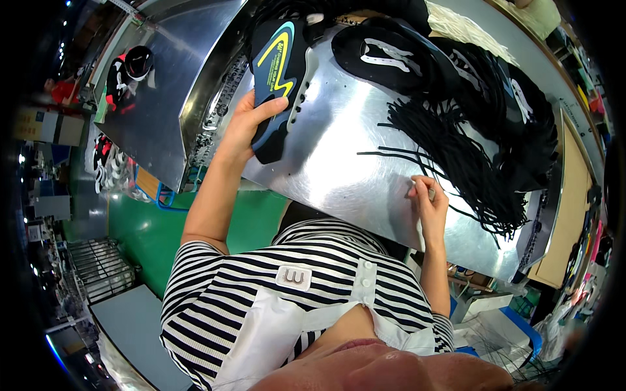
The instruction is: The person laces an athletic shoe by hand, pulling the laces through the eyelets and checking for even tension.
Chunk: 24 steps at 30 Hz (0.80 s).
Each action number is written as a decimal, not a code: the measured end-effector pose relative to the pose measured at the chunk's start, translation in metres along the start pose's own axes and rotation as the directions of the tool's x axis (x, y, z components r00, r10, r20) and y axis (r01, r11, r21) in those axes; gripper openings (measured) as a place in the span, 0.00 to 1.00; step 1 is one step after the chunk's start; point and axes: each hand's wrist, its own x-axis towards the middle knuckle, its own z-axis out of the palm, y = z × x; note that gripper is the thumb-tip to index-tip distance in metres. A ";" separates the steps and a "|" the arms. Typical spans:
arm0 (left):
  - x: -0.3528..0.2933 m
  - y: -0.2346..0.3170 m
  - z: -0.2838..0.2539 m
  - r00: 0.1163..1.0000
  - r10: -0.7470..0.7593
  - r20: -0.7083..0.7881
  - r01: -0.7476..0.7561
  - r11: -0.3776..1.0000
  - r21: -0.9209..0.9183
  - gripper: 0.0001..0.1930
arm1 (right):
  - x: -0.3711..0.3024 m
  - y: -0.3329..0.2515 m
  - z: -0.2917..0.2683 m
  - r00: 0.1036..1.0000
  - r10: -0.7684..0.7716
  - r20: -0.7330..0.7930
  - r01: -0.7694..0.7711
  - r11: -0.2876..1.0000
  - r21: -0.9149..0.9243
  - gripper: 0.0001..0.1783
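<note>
My left hand (251,124) grips a black shoe upper (301,68) over the metal tabletop (326,169), thumb across its near end. The piece carries a dark blue panel (272,62) with yellow and teal lines, and a row of eyelet holes runs down its right edge. My right hand (429,202) is at the near right of the table, finger and thumb pinched together on what looks like a black shoelace (422,163). Just beyond it lies a large loose bundle of black shoelaces (456,159). Where the pinched lace ends is hidden by my fingers.
Several black shoe uppers (381,55) with white-grey eyelet strips are heaped along the far and right side. White laces (469,29) lie behind them. A second metal table (163,98) at left bears a black and red shoe piece (120,81). Green floor (143,225) shows below.
</note>
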 end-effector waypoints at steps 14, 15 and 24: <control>-0.009 -0.077 0.048 0.990 -0.049 0.129 0.043 0.998 0.050 0.38 | 0.051 -0.010 0.055 0.930 -0.043 0.364 -0.283 0.549 0.786 0.14; -0.009 -0.076 0.052 0.962 0.259 0.081 -0.270 0.889 0.370 0.34 | 0.049 -0.008 0.056 0.946 -0.019 0.323 -0.258 0.557 0.790 0.14; -0.001 -0.025 0.077 0.638 0.384 0.667 -0.767 0.238 0.596 0.09 | 0.036 0.008 0.048 0.980 -0.075 0.182 -0.119 0.512 0.851 0.26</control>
